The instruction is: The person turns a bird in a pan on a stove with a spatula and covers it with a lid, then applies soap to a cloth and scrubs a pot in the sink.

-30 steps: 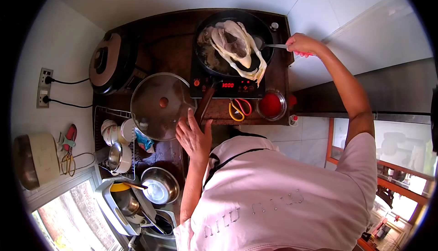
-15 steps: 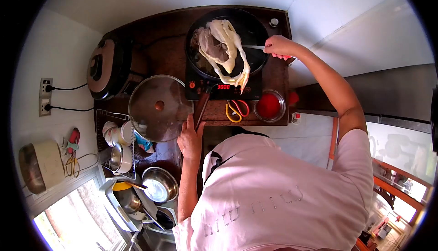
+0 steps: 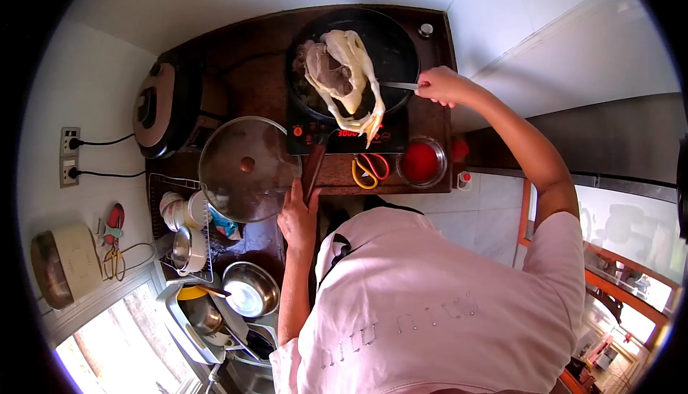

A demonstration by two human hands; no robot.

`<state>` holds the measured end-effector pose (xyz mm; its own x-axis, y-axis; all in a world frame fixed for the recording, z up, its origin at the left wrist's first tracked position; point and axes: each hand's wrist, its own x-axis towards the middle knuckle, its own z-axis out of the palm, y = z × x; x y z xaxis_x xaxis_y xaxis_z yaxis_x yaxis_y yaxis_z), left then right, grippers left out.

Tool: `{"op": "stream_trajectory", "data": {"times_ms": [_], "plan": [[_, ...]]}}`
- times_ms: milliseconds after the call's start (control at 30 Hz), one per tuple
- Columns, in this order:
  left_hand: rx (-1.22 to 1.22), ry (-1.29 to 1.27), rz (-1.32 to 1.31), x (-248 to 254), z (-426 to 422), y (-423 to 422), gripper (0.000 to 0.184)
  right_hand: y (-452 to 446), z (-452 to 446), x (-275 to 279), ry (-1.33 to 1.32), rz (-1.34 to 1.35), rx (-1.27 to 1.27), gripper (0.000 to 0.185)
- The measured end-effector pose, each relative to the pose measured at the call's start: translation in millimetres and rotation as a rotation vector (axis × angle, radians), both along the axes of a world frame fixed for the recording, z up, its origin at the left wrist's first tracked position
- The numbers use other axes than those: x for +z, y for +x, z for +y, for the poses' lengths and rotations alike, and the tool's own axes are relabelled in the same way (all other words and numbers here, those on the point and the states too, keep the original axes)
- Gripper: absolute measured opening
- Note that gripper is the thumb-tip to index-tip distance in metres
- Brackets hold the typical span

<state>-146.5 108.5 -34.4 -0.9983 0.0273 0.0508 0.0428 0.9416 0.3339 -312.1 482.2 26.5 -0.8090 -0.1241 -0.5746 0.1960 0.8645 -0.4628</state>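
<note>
A whole pale plucked bird (image 3: 349, 61), its neck side greyish, lies in a black frying pan (image 3: 398, 43) with its feet hanging over the near rim. The pan sits on an induction cooker (image 3: 394, 138) with a lit red display. My left hand (image 3: 297, 218) is closed around the pan's wooden handle (image 3: 313, 168). Gripped in my right hand (image 3: 443, 87) is a metal utensil (image 3: 398, 85) whose flat shaft reaches the bird's right side; its head is hidden, so its kind cannot be told.
A glass lid (image 3: 247, 147) lies left of the pan handle. Scissors (image 3: 369, 170) and a bowl of red liquid (image 3: 421, 162) stand near the front edge. A rice cooker (image 3: 161, 107) is at the left, above a dish rack (image 3: 179, 186) and a steel bowl (image 3: 251, 290).
My right hand has come slightly nearer with the utensil, and the bird's feet have shifted a little left over the rim. My left hand stays on the pan handle.
</note>
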Motion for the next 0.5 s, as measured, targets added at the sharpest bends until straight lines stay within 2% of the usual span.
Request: {"op": "stream_trajectory", "data": {"times_ms": [167, 200, 300, 333, 433, 500], "plan": [[-0.027, -0.039, 0.006, -2.8, -8.5, -1.6, 0.048, 21.8, -3.3, 37.5, 0.221, 0.023, 0.01, 0.028], [-0.028, -0.042, 0.019, -3.3, -9.0, -2.3, 0.047, 23.6, -5.9, 48.2, 0.344, 0.016, 0.076, 0.025], [-0.051, -0.038, 0.076, -9.2, -11.1, -2.0, 0.048, 45.0, 1.1, 51.4, 0.508, 0.487, 0.23, 0.021], [-0.062, -0.037, 0.099, -10.4, -12.9, -2.1, 0.049, 53.4, -12.7, 68.7, 0.546, 0.477, 0.214, 0.017], [-0.066, -0.036, 0.086, -9.7, -14.8, -1.8, 0.05, 70.4, -31.3, 69.9, 0.695, 0.655, 0.204, 0.012], [-0.081, -0.034, 0.079, -12.8, -16.7, -1.7, 0.052, 79.4, -39.4, 71.5, 0.74, 0.654, 0.203, 0.011]]}}
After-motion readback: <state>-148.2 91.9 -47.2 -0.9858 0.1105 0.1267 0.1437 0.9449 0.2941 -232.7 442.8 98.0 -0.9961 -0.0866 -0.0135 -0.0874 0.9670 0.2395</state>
